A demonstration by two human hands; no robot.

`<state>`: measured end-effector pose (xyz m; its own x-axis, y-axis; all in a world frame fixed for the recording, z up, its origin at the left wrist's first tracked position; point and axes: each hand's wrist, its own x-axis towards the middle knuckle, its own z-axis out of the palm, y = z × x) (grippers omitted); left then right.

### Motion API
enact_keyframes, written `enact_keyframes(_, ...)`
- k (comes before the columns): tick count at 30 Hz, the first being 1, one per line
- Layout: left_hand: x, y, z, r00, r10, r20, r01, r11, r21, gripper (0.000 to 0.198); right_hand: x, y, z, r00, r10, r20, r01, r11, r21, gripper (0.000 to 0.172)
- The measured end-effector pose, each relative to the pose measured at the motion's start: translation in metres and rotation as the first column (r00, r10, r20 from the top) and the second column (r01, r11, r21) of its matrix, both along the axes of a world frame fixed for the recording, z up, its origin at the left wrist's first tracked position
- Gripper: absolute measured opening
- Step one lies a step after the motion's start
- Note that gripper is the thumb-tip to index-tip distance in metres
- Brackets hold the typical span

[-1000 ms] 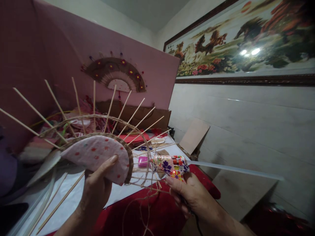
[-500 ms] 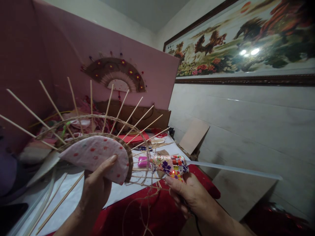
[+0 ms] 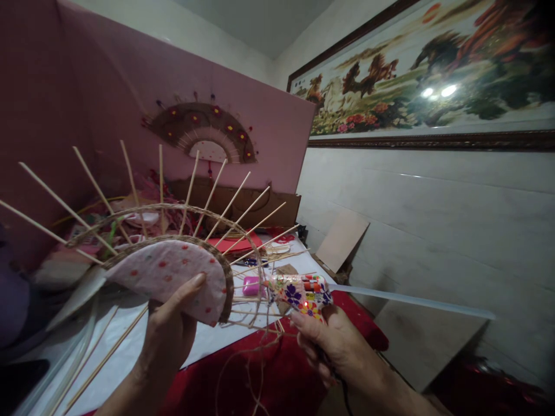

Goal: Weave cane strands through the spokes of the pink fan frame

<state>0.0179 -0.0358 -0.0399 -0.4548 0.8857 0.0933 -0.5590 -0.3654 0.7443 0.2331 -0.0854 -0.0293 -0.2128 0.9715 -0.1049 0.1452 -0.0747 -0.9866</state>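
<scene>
My left hand [image 3: 176, 315] grips a half-round fan frame [image 3: 169, 271], thumb on its pale dotted cloth and fingers behind. Thin wooden sticks [image 3: 225, 214] spread out from its curved edge. A braided twine [image 3: 186, 207] arcs across the sticks, and its loose end [image 3: 249, 361] dangles below on the right. In my right hand [image 3: 323, 335] is a flower-patterned hot glue gun [image 3: 299, 290], its red light lit. A long clear glue stick [image 3: 411, 297] juts from its back. The nozzle points left, close to the twine at the right-hand sticks; whether it touches cannot be made out.
Under the fan is a white tabletop [image 3: 208, 346] with loose sticks [image 3: 106, 358], red paper [image 3: 234, 242] and a pink object [image 3: 251, 285]. A finished fan [image 3: 203, 130] hangs on the pink board [image 3: 277, 133]. Red cloth [image 3: 243, 375] lies in front. A framed horse picture [image 3: 416, 75] hangs right.
The fan frame has tilted very slightly, its left-hand sticks shifting a little. My right hand and the glue gun stay almost in the same place.
</scene>
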Motion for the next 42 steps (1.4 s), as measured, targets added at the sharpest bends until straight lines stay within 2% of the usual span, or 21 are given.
enact_keyframes(5, 0.000, -0.001, 0.002, 0.996, -0.057, 0.073, 0.055, 0.998, 0.025, 0.024, -0.002, -0.003, 0.003, 0.997, -0.043, -0.061, 0.042, 0.999, -0.025, 0.041)
enact_keyframes(14, 0.001, -0.001, 0.005, 0.993, -0.052, 0.108, 0.047, 0.998, 0.047, 0.027, -0.002, -0.007, 0.003, 0.995, -0.022, -0.099, 0.019, 0.999, -0.028, 0.045)
enact_keyframes(20, -0.001, -0.001, 0.008, 0.976, -0.057, 0.209, 0.067, 0.997, -0.041, 0.025, -0.003, -0.017, 0.013, 0.990, -0.010, -0.137, 0.000, 0.997, -0.073, 0.047)
enact_keyframes(24, -0.001, -0.001, 0.010, 0.967, -0.072, 0.244, 0.090, 0.994, -0.063, 0.025, -0.004, -0.027, 0.020, 0.985, -0.051, -0.162, 0.034, 0.994, -0.106, 0.051)
enact_keyframes(29, -0.001, -0.002, 0.010, 0.960, -0.099, 0.263, 0.123, 0.990, -0.076, 0.023, -0.006, -0.033, 0.025, 0.990, -0.025, -0.136, 0.012, 0.995, -0.097, 0.054)
enact_keyframes(37, -0.001, 0.000, 0.010, 0.960, -0.064, 0.274, 0.097, 0.989, -0.109, 0.018, -0.006, -0.036, 0.026, 0.987, -0.047, -0.154, 0.025, 0.990, -0.139, 0.054)
enact_keyframes(40, -0.001, 0.000, 0.012, 0.964, -0.063, 0.258, 0.091, 0.991, -0.101, 0.017, -0.001, -0.039, 0.025, 0.976, -0.100, -0.193, 0.076, 0.988, -0.131, 0.053)
enact_keyframes(42, -0.002, -0.001, 0.016, 0.961, -0.046, 0.272, 0.075, 0.992, -0.099, 0.018, 0.008, -0.033, 0.024, 0.958, -0.177, -0.227, 0.170, 0.984, -0.047, 0.052)
